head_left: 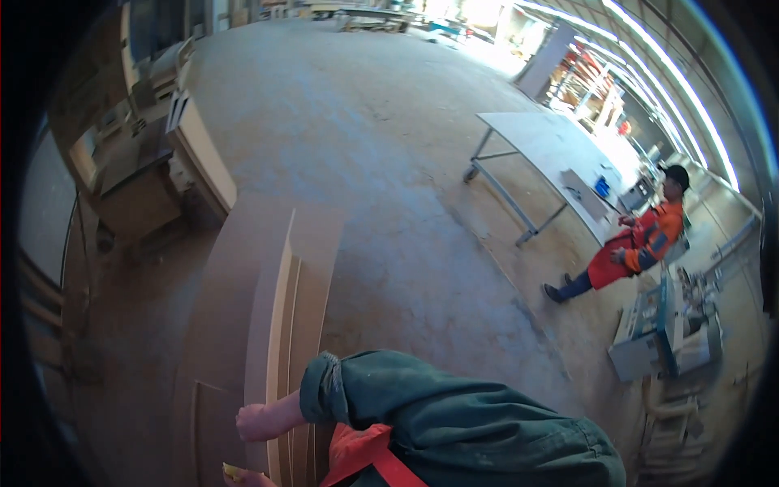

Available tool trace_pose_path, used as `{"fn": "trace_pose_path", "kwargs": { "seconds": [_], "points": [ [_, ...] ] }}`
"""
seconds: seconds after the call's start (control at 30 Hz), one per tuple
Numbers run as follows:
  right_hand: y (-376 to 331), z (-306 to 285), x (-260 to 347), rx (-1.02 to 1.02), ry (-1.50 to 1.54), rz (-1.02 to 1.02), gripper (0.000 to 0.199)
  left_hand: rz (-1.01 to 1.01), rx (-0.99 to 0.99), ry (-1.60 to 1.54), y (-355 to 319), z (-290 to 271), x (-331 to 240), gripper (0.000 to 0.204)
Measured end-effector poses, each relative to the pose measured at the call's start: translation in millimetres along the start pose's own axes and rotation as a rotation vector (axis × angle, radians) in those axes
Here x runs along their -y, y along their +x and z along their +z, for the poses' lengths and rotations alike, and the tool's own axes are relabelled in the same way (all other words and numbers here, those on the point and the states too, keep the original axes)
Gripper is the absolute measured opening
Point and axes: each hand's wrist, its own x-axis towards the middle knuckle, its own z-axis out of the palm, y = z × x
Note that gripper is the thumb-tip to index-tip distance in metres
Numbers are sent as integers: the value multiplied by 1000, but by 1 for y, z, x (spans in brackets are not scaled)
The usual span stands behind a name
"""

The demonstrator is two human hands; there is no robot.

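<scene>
Dark-green cloth sleeve (471, 414), foremost; right hand (258, 422) curled — on what, I cannot tell — its forearm across a long, pale wooden strip (281, 325) atop a wide brown panel (223, 316); left hand (256, 480), cropped by the lower edge, grip unreadable.

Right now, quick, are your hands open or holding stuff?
Left hand: can't tell, mostly cut off; a small yellow object is at it.
Right hand: looks closed; can't tell if anything's inside.
</scene>
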Motion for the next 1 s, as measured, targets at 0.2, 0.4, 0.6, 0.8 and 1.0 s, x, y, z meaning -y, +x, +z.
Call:
{"fn": "trace_pose_path", "kwargs": {
  "seconds": [0.2,0.4,0.6,0.8,1.0],
  "points": [
    [-8,8,3,-44,-83,65,14,-36,-23,-20,-11,1,-7,48],
    [-17,13,-6,-160,5,159,13,143,20,106,-7,-3,0,46],
    [-17,18,-4,-194,-13,151,13,104,41,50,-2,-2,9,48],
    [-15,22,-5,-195,-65,178,13,88,80,20,-3,4,6,49],
    [-12,16,8,-148,-117,132,13,73,79,33,-5,-4,0,50]
  ]
}}
